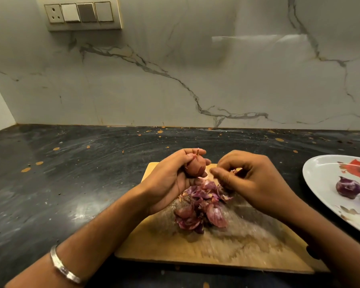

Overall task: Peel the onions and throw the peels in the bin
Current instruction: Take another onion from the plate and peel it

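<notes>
The left hand point(170, 179) is curling its fingers round a small onion point(195, 166), holding it up over the far end of the board point(206, 246) with the stem tip pointing up, probably so that loosened skin is dropping straight onto the wood instead of the counter point(71, 173). The right hand point(243, 177) is sitting just beside the onion, fingers bent in and thumb pressing against them, pinching what looks like a scrap of peel point(234, 171); the scrap is mostly hidden, so I cannot tell its extent. The two hands are lying close together but not touching. Beneath them, on the middle of the board, a heap of purple peels point(200, 206) is gathering, likely being kept in one pile for a single trip to the bin, which is not showing. Right of the board, a plate point(324, 169) is holding a peeled onion point(348, 188), apparently keeping finished ones apart from the waste.
</notes>
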Demonstrator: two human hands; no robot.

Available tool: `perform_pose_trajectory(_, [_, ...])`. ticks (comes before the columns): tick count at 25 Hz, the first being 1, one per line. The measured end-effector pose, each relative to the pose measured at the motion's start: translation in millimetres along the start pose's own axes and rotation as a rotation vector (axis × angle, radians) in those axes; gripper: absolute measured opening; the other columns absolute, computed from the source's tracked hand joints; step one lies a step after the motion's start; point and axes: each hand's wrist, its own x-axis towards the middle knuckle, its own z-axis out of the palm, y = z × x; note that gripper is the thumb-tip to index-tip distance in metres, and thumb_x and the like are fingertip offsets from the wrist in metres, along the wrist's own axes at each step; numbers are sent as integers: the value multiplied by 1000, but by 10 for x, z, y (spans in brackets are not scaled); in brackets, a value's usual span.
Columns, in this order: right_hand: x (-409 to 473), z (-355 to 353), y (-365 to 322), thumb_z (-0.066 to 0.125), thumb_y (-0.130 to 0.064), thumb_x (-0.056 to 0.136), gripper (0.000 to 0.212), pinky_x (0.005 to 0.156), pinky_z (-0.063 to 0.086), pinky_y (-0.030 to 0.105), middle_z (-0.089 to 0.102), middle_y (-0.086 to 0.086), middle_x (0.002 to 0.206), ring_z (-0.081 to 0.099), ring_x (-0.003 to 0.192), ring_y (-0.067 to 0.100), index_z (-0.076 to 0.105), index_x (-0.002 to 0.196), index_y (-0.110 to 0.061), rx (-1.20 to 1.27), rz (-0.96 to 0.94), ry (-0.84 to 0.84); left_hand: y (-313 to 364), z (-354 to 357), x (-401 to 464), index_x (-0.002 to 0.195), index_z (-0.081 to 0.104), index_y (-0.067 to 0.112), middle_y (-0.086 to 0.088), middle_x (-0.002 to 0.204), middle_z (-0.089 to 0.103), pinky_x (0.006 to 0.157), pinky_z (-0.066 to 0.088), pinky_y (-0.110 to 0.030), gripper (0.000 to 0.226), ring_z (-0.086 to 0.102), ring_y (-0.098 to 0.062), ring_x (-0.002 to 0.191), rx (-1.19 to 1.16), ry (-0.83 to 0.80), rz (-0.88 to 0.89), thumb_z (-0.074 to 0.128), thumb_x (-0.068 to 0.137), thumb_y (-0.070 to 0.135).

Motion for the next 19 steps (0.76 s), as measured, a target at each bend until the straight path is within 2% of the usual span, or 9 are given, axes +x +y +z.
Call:
perform_pose_trajectory(1, [8,-1,-7,72,-28,87,8,66,59,40,69,-5,84,68,75,15,73,93,-22,59,44,35,-6,0,0,124,59,7,-25,126,61,78,57,-31,29,65,-26,97,3,0,6,43,103,18])
perform_pose_trajectory(3, [20,27,-50,72,-24,87,17,68,60,40,73,-3,87,70,77,16,72,104,-23,185,119,69,-14,17,-7,124,59,7,-22,125,61,84,58,-33,30,67,-25,104,-4,-17,20,54,97,18])
perform_pose_trajectory(6, [20,105,-87,76,-26,84,16,63,55,27,77,-4,83,70,71,8,77,99,-23,265,174,118,-24,45,-27,122,58,7,-17,119,66,85,58,-33,37,68,-25,106,32,-42,53,66,86,15])
perform_pose_trajectory(8, [13,122,-91,77,-23,84,12,57,55,28,77,-3,77,70,64,8,79,95,-21,287,206,161,-23,57,-39,118,59,8,-20,122,63,84,58,-33,42,68,-26,106,89,-28,73,73,79,12])
perform_pose_trajectory(10, [8,109,-88,76,-21,86,9,52,57,32,76,0,73,70,61,15,80,93,-20,280,200,161,-20,60,-49,116,58,8,-20,121,62,85,59,-35,47,68,-24,102,172,3,106,77,74,10])
perform_pose_trajectory(12, [6,118,-92,74,-17,87,7,49,55,30,75,1,70,68,57,17,80,89,-19,281,192,158,-27,72,-62,113,56,8,-12,111,68,83,59,-32,49,69,-20,95,230,7,145,79,70,8])
perform_pose_trajectory(14, [2,154,-88,75,-12,87,7,50,51,26,73,-1,64,66,54,11,80,84,-16,255,186,186,-46,101,-80,109,55,10,0,99,74,77,58,-25,48,71,-15,89,289,1,189,80,67,6])
perform_pose_trajectory(16, [-3,191,-89,75,-9,83,9,52,51,25,72,-5,63,66,54,6,79,79,-16,179,169,238,-81,128,-88,106,54,12,6,95,74,77,58,-25,50,72,-15,89,346,6,220,81,65,8])
perform_pose_trajectory(19, [-3,213,-80,75,-8,81,10,54,55,25,73,-6,66,68,57,6,78,78,-18,116,154,289,-100,149,-86,106,54,13,0,99,73,80,59,-28,53,72,-18,91,364,24,213,83,62,10])
